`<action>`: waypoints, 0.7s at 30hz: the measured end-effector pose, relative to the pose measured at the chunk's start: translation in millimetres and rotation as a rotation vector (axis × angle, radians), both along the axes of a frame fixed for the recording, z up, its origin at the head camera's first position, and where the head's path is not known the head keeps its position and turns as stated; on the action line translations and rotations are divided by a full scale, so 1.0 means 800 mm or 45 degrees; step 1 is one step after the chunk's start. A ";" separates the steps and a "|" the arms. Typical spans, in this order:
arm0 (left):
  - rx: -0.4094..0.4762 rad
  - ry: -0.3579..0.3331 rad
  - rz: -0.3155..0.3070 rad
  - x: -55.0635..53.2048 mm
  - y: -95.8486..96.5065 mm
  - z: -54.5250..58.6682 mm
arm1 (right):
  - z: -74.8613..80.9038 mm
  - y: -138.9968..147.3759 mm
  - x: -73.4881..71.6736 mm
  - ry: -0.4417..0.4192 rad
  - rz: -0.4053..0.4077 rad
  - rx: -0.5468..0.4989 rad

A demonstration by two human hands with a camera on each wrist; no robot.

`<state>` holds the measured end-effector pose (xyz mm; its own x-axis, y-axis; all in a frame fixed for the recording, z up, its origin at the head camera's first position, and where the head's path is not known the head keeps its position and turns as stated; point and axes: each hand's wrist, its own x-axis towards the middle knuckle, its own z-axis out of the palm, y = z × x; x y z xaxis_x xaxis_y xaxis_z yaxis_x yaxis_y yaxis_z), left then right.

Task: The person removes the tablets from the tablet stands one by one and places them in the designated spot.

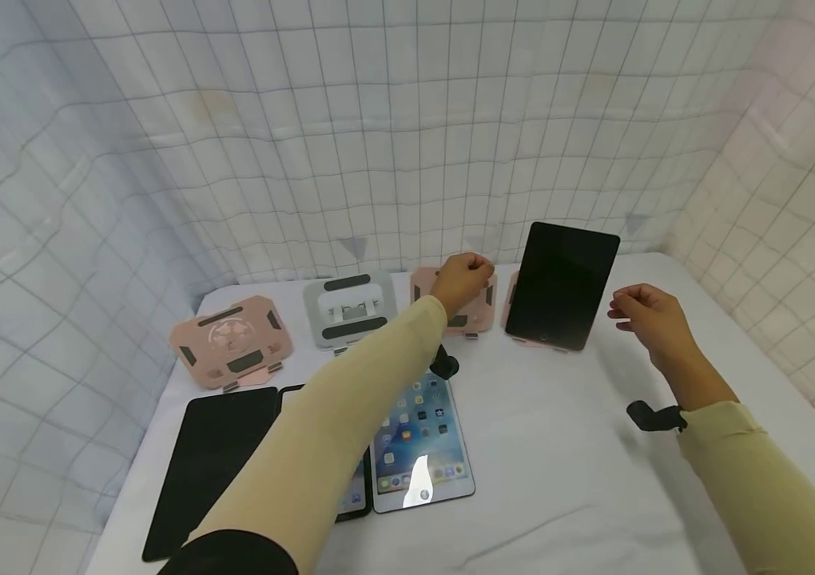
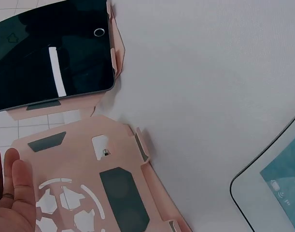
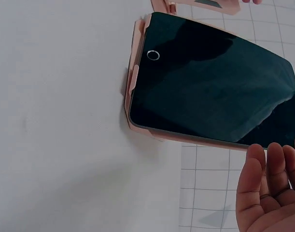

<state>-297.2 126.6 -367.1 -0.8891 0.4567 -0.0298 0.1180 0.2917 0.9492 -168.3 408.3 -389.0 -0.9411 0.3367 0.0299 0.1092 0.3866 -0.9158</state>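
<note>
A black tablet [image 1: 562, 287] leans upright on a pink tablet stand [image 3: 132, 108] at the back right, its lower edge behind the stand's small lips. To its right my right hand [image 1: 648, 319] hovers with loosely bent fingers and nothing in them. In the right wrist view those fingertips come close to the tablet's side; whether they touch cannot be told there, but the head view shows a gap. My left hand [image 1: 462, 281] is over another pink stand [image 2: 84, 145] with a football-shaped cutout and grey pads, holding nothing. That hand partly covers this stand in the head view.
Further left stand a grey stand [image 1: 350, 307] and a pink stand [image 1: 235, 339]. In front lie a black tablet [image 1: 213, 471], a dark-framed tablet [image 1: 357, 491] mostly hidden under my left sleeve, and a white tablet [image 1: 425, 447] with its screen lit. Grid-patterned cloth walls surround the white table.
</note>
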 end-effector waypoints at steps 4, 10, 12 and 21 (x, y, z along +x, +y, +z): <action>-0.022 0.044 0.034 0.000 0.011 -0.003 | 0.002 0.004 -0.006 0.013 -0.033 -0.014; -0.046 0.105 0.076 0.005 0.026 -0.006 | 0.002 0.004 -0.013 0.028 -0.077 -0.096; -0.061 0.122 0.078 0.007 0.032 -0.005 | 0.002 0.004 -0.014 0.028 -0.098 -0.115; -0.154 0.128 0.063 0.000 0.056 0.002 | 0.010 0.002 -0.030 0.034 -0.168 -0.075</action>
<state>-296.8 171.6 -365.4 -0.9117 0.4107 0.0083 0.1933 0.4113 0.8908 -192.6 410.0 -380.8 -0.8878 0.4592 0.0310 0.1305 0.3158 -0.9398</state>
